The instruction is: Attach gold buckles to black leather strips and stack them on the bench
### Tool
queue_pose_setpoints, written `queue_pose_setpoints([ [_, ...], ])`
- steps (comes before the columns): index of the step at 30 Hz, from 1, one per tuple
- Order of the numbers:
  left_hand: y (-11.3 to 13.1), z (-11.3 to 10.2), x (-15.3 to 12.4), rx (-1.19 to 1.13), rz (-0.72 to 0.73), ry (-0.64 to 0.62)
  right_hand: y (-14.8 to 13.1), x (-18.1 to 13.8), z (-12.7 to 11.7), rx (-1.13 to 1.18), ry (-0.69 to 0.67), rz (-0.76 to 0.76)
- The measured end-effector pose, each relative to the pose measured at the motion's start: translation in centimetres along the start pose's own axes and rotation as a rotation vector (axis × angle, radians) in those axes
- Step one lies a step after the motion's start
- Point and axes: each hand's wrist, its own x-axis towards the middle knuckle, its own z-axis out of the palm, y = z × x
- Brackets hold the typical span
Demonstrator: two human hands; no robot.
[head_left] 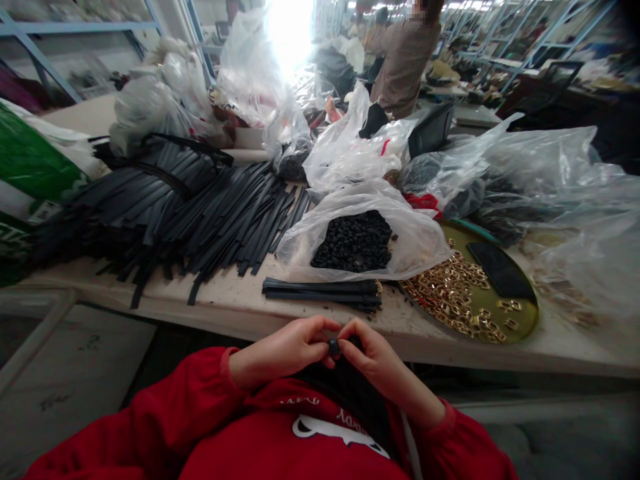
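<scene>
A person in a red sweatshirt holds both hands close to the chest, below the edge of the desk. The left hand and right hand meet fingertip to fingertip, fingers pinched together on a small black piece, with a dark strap hanging beneath it against the sweatshirt.

On the desk just beyond the hands lies a short bundle of black straps. Behind it, an open clear plastic bag holds a heap of small black pieces. To the right, a round green tray carries gold-coloured metal buckles and a flat black slab. To the left spreads a large pile of long black strips.

Farther back stand more plastic bags, and another person in a brown top works at the far end.
</scene>
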Motion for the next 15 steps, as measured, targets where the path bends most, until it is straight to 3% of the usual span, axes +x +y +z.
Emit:
queue_pose_setpoints([
  [4,0.1,0.2,-0.1,-0.017,-0.023,-0.013,-0.2,-0.2,-0.2,0.120,-0.076,0.028],
  [7,-0.2,0.5,0.0,0.016,-0.029,0.003,-0.1,-0.7,-0.2,0.051,-0.089,-0.016],
  [11,0.1,0.3,-0.2,0.197,-0.066,0.005,0.7,-1.1,0.5,-0.057,0.018,-0.077],
  [15,1.3,-0.6,-0.6,0.408,-0.080,-0.103,1.1,-0.9,1.0,-0.119,0.096,-0.145],
])
